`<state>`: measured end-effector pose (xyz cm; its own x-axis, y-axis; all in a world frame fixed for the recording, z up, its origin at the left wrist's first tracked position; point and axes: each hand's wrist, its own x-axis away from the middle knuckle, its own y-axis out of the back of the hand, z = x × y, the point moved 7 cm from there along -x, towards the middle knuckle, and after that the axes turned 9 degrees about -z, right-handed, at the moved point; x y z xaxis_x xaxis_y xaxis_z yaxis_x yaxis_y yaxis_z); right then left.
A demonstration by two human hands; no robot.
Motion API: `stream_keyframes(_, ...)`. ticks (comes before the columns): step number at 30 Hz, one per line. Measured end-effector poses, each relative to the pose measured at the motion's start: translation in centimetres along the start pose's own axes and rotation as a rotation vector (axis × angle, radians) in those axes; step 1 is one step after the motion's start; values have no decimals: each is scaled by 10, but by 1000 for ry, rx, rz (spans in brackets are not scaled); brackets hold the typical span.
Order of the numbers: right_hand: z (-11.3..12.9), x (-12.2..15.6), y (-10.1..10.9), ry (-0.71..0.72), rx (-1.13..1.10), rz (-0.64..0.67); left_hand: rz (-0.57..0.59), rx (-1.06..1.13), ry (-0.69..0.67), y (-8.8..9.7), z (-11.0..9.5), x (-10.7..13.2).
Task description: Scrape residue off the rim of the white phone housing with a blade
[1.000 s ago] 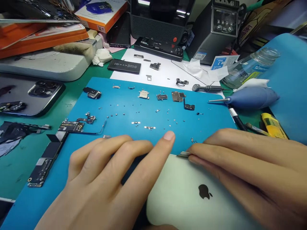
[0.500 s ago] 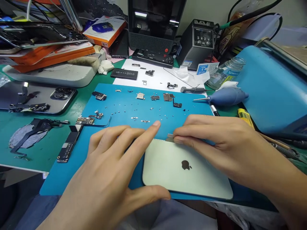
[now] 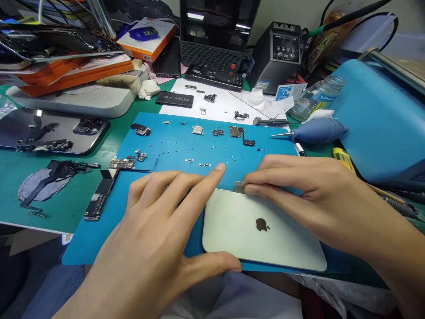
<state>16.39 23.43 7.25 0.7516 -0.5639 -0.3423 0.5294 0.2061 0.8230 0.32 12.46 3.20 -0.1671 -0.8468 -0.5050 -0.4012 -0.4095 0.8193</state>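
A pale, flat Apple device [image 3: 232, 226] lies logo side up near the front edge of the blue mat [image 3: 79, 248]. My right hand [image 3: 308, 195] pinches a thin metal blade [image 3: 239, 186] between thumb and fingers, at the device's far long edge. How deep the blade sits, if at all, I cannot tell. That hand covers the device's far right part. My left hand [image 3: 166, 217] has thumb and fingers spread. Its index fingertip is beyond the device's far left corner, and its thumb is by the near edge; contact is unclear.
Tiny screws [image 3: 168, 151] and small parts lie behind my hands. A logic board [image 3: 99, 199] rests at the mat's left, beside a dark phone back [image 3: 49, 128]. At the right are a blue air blower [image 3: 318, 130], a glass jar [image 3: 320, 99] and a screwdriver [image 3: 272, 121].
The whole view has shifted slightly, so everything appears a little further right and up. Both hands keep the same pose, and the blade stays at the device's far edge.
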Motion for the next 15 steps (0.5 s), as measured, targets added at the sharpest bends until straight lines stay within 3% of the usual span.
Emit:
stream_keyframes(5, -2, 0, 0, -1, -22, 8, -5, -18, -10, 1, 0, 1)
stream_keyframes(11, 18, 12, -1, 146, 280, -78, 14, 6, -2, -2, 1, 0)
stream_keyframes(15, 10, 10, -1, 83, 140, -65, 4, -10, -15, 0, 0, 0)
